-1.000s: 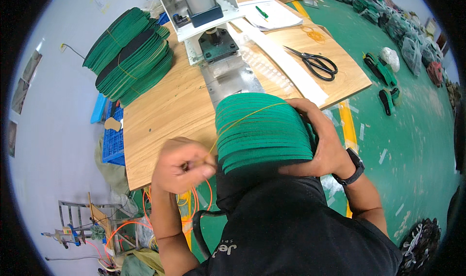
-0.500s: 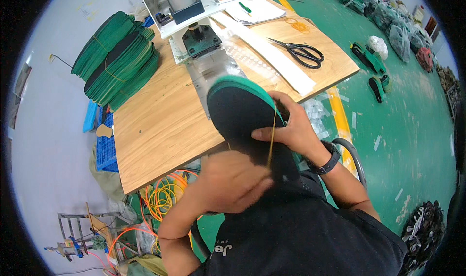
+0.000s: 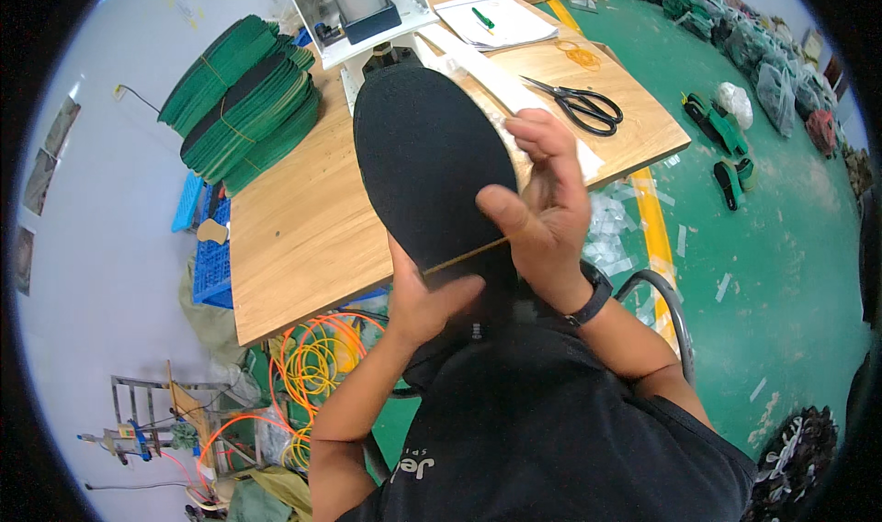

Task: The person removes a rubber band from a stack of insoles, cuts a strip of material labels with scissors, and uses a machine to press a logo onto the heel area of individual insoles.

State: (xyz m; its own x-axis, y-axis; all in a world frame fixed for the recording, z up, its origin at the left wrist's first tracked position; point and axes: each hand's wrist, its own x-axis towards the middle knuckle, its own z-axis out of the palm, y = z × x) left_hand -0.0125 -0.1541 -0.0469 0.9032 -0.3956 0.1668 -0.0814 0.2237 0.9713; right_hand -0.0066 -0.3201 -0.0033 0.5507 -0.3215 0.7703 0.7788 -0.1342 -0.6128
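A bundle of black-faced insoles [image 3: 432, 154] hangs over the table's near edge, its broad end toward the machine. A yellow rubber band [image 3: 467, 254] crosses its narrower middle. My left hand [image 3: 424, 294] grips the bundle's left side just below the band, thumb lying across the black face. On the opposite side, my right hand [image 3: 551, 214] is open and slightly blurred, its thumb over the insole's right edge and its fingers raised apart. The underside of the bundle is hidden.
Banded stacks of green insoles [image 3: 248, 108] stand at the table's left. Beyond the bundle are a press machine [image 3: 363, 17], a white strip [image 3: 487, 72], black scissors [image 3: 583, 107], loose rubber bands [image 3: 579, 55] and papers with a green pen [image 3: 482, 18]. Orange and yellow hoses [image 3: 308, 366] lie below.
The band has gone from running lengthwise near the right edge to crossing the bundle. My left hand has moved to the bundle's side; my right hand has loosened its grip and opened.
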